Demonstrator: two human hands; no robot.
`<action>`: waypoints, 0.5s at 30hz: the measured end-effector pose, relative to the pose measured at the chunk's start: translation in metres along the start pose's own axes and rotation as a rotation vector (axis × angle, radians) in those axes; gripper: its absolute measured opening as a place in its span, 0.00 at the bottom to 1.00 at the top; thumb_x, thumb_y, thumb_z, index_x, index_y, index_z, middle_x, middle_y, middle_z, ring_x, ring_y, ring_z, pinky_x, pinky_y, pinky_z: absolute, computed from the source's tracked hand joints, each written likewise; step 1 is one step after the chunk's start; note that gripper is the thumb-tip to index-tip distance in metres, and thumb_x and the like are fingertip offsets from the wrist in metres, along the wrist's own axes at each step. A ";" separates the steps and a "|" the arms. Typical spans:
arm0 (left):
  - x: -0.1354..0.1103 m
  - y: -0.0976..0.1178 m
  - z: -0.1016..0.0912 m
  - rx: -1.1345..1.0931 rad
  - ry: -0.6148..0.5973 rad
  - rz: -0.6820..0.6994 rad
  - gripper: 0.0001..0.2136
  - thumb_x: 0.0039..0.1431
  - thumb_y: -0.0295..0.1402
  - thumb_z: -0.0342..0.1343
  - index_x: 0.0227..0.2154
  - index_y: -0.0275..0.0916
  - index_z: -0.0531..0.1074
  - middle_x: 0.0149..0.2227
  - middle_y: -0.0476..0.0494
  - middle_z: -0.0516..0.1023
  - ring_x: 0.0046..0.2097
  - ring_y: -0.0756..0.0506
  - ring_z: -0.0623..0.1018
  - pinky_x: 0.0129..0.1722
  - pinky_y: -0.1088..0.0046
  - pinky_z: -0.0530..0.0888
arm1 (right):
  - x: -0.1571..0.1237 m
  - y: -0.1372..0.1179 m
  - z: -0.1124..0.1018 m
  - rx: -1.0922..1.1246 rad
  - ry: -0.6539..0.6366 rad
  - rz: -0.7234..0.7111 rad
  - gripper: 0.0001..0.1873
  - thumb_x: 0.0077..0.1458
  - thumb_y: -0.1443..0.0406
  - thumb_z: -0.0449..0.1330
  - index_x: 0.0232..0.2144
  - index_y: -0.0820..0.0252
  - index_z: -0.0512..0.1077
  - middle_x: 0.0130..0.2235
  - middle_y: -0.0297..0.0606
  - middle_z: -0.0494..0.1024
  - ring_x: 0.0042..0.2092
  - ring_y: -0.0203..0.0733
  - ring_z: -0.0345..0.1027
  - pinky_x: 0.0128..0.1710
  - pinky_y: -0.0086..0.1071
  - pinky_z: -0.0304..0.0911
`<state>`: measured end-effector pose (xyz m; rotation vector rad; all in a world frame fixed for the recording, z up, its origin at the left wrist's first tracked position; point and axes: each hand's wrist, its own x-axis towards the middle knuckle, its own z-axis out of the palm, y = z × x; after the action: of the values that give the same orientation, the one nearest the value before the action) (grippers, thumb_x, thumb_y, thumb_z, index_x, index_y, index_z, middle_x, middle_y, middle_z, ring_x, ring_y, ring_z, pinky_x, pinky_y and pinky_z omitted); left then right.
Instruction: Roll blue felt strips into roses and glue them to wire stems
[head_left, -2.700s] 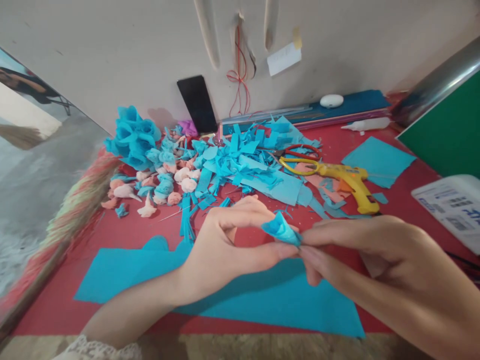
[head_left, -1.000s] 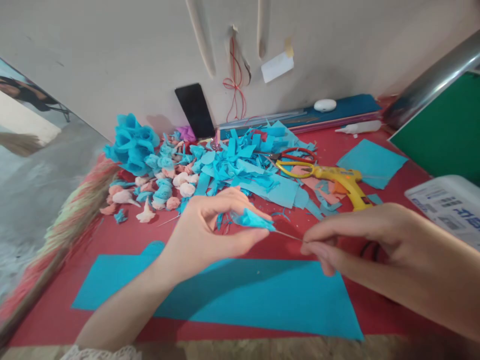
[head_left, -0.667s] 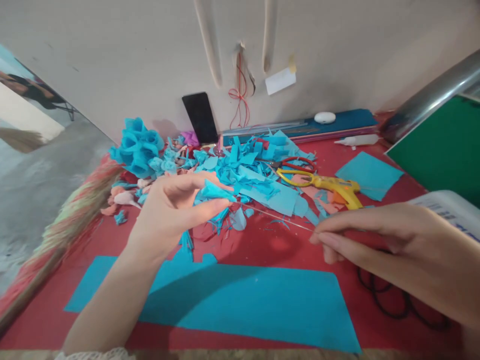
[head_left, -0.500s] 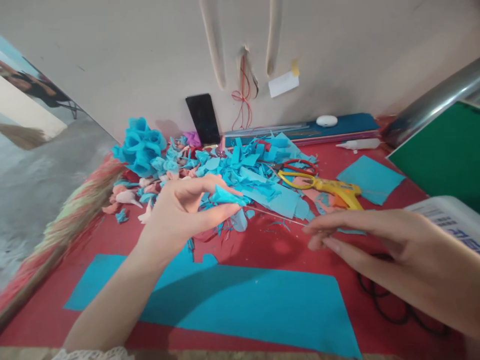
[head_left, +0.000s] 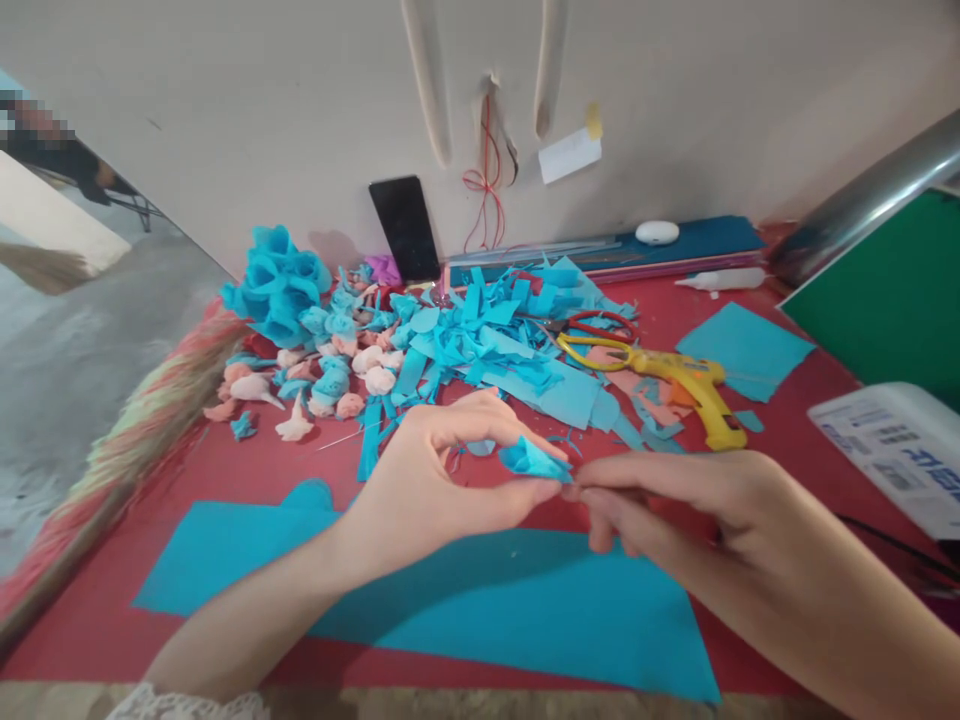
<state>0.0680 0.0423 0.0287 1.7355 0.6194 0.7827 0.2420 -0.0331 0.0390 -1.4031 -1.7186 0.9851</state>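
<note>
A small blue crepe-paper flower [head_left: 529, 458] is pinched at its narrow base between the thumb and fingers of my left hand [head_left: 450, 470]. My right hand [head_left: 675, 500] is closed, its thumb and fingertips meeting right at that base and touching my left fingertips. The thin pale strand it held half a second ago, thread or wire, is hidden in the fingers now. Below both hands a long blue crepe-paper sheet [head_left: 510, 610] lies flat on the red table [head_left: 67, 640].
Blue paper scraps [head_left: 487, 340] are heaped behind my hands, with scissors [head_left: 592, 345] and a yellow glue gun [head_left: 697, 385] to their right. Small pink and blue paper buds [head_left: 330, 380] and a blue flower bunch [head_left: 277, 285] sit left. A phone [head_left: 405, 230] leans on the wall.
My left hand has moved right and slightly down with the flower. My right hand has closed in on it, so the strand stretched between them no longer shows.
</note>
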 end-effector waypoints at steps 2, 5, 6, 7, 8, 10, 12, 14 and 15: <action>0.000 0.000 0.000 -0.014 -0.019 0.001 0.05 0.46 0.25 0.61 0.28 0.39 0.77 0.28 0.49 0.78 0.33 0.48 0.71 0.39 0.69 0.68 | -0.001 -0.002 -0.001 -0.035 -0.029 0.009 0.14 0.59 0.65 0.49 0.22 0.57 0.67 0.22 0.24 0.69 0.23 0.28 0.62 0.24 0.20 0.56; 0.000 -0.001 0.000 -0.042 -0.039 -0.002 0.07 0.46 0.23 0.61 0.29 0.39 0.77 0.28 0.49 0.78 0.35 0.49 0.72 0.40 0.70 0.68 | -0.002 -0.003 -0.002 -0.055 -0.080 0.038 0.16 0.60 0.63 0.46 0.23 0.58 0.66 0.21 0.28 0.67 0.24 0.31 0.61 0.23 0.23 0.54; 0.000 -0.001 0.001 -0.046 -0.045 0.001 0.07 0.46 0.23 0.61 0.29 0.39 0.77 0.29 0.49 0.78 0.35 0.49 0.72 0.40 0.70 0.68 | -0.004 -0.002 -0.002 -0.042 -0.098 0.051 0.16 0.60 0.62 0.45 0.23 0.58 0.66 0.21 0.28 0.67 0.24 0.32 0.60 0.23 0.23 0.54; 0.000 -0.002 0.001 -0.048 -0.050 0.002 0.08 0.46 0.22 0.61 0.29 0.39 0.77 0.29 0.49 0.78 0.35 0.49 0.73 0.40 0.71 0.68 | -0.005 -0.001 -0.001 -0.026 -0.109 0.065 0.17 0.60 0.61 0.45 0.24 0.58 0.67 0.21 0.29 0.66 0.24 0.32 0.60 0.23 0.24 0.55; 0.000 -0.002 0.001 -0.047 -0.051 0.001 0.08 0.46 0.22 0.61 0.30 0.39 0.76 0.29 0.49 0.78 0.35 0.49 0.73 0.41 0.71 0.68 | -0.007 0.002 -0.001 -0.015 -0.107 0.078 0.16 0.60 0.61 0.46 0.25 0.58 0.67 0.22 0.30 0.67 0.24 0.32 0.60 0.24 0.24 0.55; -0.001 -0.002 0.001 -0.046 -0.058 -0.001 0.09 0.45 0.21 0.62 0.30 0.40 0.76 0.30 0.49 0.78 0.36 0.49 0.73 0.41 0.71 0.68 | -0.012 0.006 0.001 -0.015 -0.060 0.105 0.15 0.60 0.60 0.47 0.29 0.58 0.69 0.25 0.32 0.69 0.26 0.34 0.61 0.25 0.25 0.56; -0.001 -0.002 0.000 -0.041 -0.062 -0.004 0.09 0.45 0.22 0.62 0.31 0.40 0.76 0.30 0.50 0.78 0.35 0.49 0.72 0.40 0.71 0.68 | -0.016 0.010 0.003 -0.030 -0.013 0.132 0.13 0.60 0.59 0.49 0.33 0.57 0.70 0.28 0.33 0.70 0.28 0.34 0.62 0.27 0.26 0.56; -0.001 -0.002 0.000 -0.037 -0.072 -0.008 0.10 0.45 0.23 0.63 0.32 0.41 0.76 0.30 0.50 0.77 0.35 0.49 0.72 0.40 0.72 0.68 | -0.016 0.010 0.003 -0.028 -0.007 0.157 0.13 0.60 0.58 0.48 0.33 0.56 0.70 0.30 0.32 0.70 0.30 0.34 0.62 0.28 0.25 0.55; -0.002 -0.001 0.000 -0.037 -0.076 -0.013 0.10 0.45 0.24 0.63 0.32 0.41 0.76 0.30 0.50 0.77 0.35 0.50 0.72 0.40 0.72 0.68 | -0.015 0.008 0.003 -0.013 -0.031 0.170 0.14 0.61 0.58 0.47 0.32 0.55 0.70 0.28 0.31 0.69 0.29 0.33 0.62 0.28 0.25 0.55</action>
<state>0.0669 0.0416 0.0272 1.7173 0.5609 0.7121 0.2455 -0.0473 0.0296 -1.5708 -1.6512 1.0932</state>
